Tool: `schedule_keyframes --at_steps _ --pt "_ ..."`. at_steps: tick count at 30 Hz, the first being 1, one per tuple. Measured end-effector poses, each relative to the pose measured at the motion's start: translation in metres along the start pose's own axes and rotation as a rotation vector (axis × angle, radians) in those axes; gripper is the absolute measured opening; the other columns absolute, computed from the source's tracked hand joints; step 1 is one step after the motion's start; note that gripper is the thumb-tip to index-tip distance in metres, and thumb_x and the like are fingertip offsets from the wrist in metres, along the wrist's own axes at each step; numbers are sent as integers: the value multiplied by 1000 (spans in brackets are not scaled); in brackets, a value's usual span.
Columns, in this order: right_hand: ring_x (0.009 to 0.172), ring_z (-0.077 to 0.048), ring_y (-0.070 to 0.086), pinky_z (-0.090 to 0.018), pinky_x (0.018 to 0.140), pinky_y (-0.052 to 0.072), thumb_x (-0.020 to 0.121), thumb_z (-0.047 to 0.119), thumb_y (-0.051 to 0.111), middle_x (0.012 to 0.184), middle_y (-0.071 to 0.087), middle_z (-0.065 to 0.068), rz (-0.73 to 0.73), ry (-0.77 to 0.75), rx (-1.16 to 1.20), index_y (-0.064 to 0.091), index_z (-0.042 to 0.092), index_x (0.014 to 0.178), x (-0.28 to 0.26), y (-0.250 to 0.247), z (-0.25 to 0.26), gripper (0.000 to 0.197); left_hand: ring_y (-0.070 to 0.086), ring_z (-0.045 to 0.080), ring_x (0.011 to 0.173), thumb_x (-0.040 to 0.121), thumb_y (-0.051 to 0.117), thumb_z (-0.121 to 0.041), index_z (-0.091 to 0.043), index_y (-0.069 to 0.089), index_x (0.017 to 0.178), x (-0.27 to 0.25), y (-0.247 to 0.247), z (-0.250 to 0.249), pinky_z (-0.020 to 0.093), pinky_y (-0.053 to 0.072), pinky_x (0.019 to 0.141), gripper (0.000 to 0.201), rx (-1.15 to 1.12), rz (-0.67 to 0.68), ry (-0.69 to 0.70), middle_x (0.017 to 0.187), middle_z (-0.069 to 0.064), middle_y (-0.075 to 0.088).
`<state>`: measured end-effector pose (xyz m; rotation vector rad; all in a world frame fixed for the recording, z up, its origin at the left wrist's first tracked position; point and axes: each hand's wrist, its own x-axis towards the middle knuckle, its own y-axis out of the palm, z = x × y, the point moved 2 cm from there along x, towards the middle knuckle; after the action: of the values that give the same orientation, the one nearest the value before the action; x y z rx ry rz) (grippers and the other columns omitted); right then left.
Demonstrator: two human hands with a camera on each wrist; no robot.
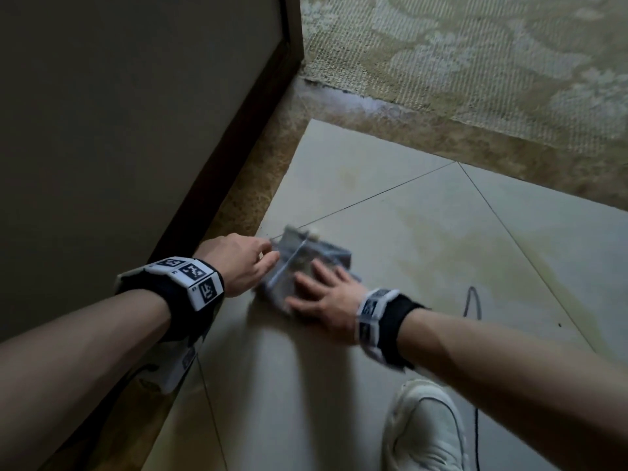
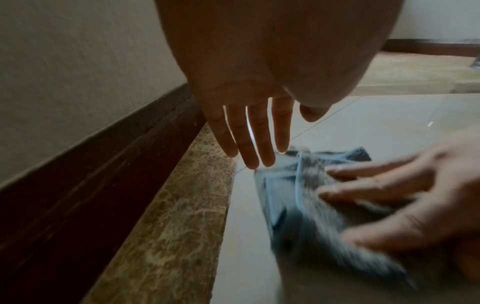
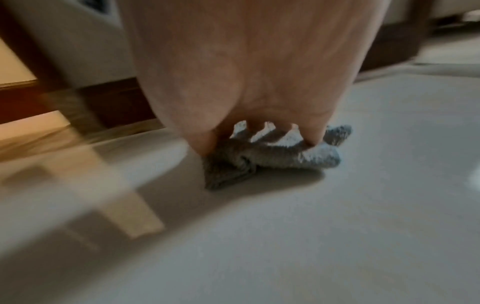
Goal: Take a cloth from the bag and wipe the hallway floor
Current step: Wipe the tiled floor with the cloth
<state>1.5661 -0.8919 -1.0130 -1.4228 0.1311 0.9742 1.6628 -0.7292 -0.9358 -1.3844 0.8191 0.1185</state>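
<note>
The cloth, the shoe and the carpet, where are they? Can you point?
cloth [image 1: 299,253]: head view, on its folded top near the far edge.
shoe [image 1: 428,433]: head view, on its white upper.
carpet [image 1: 475,56]: head view, on its patterned middle.

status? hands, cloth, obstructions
Right hand flat, pressing cloth on floor tile. Left hand open at cloth's edge, not gripping. Dark cable right of the cloth; baseboard left.

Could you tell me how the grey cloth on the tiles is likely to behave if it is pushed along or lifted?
The cloth looks soft and floppy: it lies in bunched folds under the right hand. Lifted, it would probably droop and unfold. Pushed, it likely slides easily on the glossy floor but may bunch further.
</note>
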Motion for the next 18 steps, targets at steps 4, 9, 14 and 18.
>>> schedule_keyframes --at_steps 4,9,14,18 --pt "150 -36 -3 -52 119 13 96 52 50 165 -6 2 3 -99 -154 4 51 151 6 -4 -9 72 63 22 89 99 31 -54 -31 58 105 2 -3 0 34 52 73 36 -38 -50 26 104 -2 69" --pt "149 -39 -3 -55 119 10 98 44 45 165 -7 -1 -37 251 95 4 47 153 9 -41 -106 69 64 26 91 97 35 -55 -31 61 109 10 -17 8 37 54 77 38 -208 -198 -34 101 1 69" --pt "148 -39 -13 -58 118 5 94 30 48 164 -14 1 -74 475 317 1 46 154 31 -60 -124 78 64 25 95 97 34 -57 -33 60 112 26 -14 8 37 54 80 38 -206 -131 -88 108 -2 69" --pt "148 -43 -10 -60 118 6 103 44 31 165 -9 -1 -139 114 32 0 43 154 28 -35 -72 60 64 26 94 96 35 -58 -32 61 108 41 -15 8 36 53 79 38 -203 -117 -105 106 -2 70"
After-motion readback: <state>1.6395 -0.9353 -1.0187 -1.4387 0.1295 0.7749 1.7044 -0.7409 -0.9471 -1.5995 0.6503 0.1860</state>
